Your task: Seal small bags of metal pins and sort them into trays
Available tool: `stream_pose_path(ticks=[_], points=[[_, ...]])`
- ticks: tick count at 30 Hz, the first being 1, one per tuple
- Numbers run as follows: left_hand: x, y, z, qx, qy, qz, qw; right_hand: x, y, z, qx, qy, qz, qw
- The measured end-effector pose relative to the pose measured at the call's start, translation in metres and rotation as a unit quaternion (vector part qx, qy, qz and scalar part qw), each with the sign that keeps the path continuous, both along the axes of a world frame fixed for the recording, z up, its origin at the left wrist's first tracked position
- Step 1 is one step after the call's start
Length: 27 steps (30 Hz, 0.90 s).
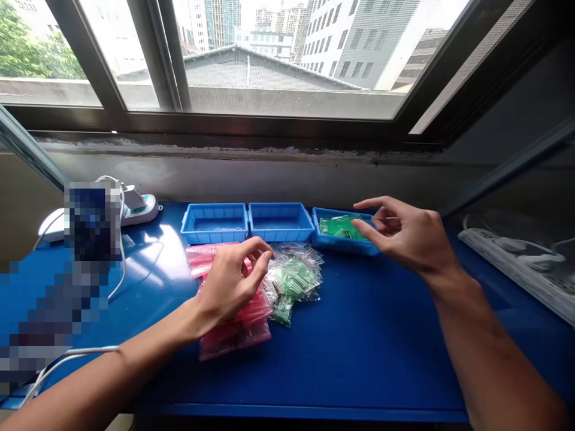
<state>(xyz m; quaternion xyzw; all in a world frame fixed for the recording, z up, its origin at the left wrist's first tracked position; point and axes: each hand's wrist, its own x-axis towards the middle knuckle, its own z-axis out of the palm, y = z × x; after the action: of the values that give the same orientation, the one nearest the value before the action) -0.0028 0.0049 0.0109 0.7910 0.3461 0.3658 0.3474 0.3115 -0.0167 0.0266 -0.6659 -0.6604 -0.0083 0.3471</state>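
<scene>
My left hand (pixel 233 278) hovers over a pile of pink plastic bags (pixel 238 338). Its fingers are curled and the thumb tip comes close to the index fingertip; I see nothing between them. Just right of it lies a heap of small clear bags (pixel 294 278), some with green bags and metal pieces in them. My right hand (pixel 399 233) is open, thumb and index finger apart, at the right end of a blue bin (pixel 345 245). That bin holds green plastic bags (pixel 339 226) with small dark metal pieces on them.
Two more blue bins, the left bin (pixel 215 236) and the middle bin (pixel 281 233), stand along the wall. A power strip (pixel 144 209) with cables lies back left, another power strip (pixel 516 269) at right. A blurred-out object (pixel 92 221) stands on the blue table (pixel 359 359).
</scene>
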Motion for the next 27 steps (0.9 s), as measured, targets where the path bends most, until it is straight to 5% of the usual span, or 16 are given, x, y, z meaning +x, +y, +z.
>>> stream_pose_path(ticks=[2, 5, 7, 11, 16, 27], points=[[0.0, 0.0, 0.0, 0.0, 0.001, 0.001, 1.0, -0.018, -0.005, 0.001, -0.002, 0.057, 0.06, 0.997], [0.001, 0.0, -0.001, -0.003, 0.006, 0.001, 1.0, -0.043, -0.007, -0.006, -0.15, 0.059, 0.197, 0.967], [0.001, 0.0, -0.001, -0.004, 0.012, 0.002, 1.0, -0.057, -0.006, -0.014, -0.197, 0.018, 0.228, 0.953], [0.0, 0.0, -0.001, -0.002, 0.021, 0.003, 1.0, -0.07, -0.003, -0.025, -0.233, 0.015, 0.237, 0.943], [0.0, 0.0, 0.0, 0.01, 0.039, 0.003, 0.999, -0.071, -0.004, -0.023, -0.22, 0.144, 0.224, 0.938], [0.002, 0.001, -0.002, -0.004, 0.048, -0.038, 0.998, -0.089, -0.006, -0.018, -0.188, 0.42, 0.237, 0.856]])
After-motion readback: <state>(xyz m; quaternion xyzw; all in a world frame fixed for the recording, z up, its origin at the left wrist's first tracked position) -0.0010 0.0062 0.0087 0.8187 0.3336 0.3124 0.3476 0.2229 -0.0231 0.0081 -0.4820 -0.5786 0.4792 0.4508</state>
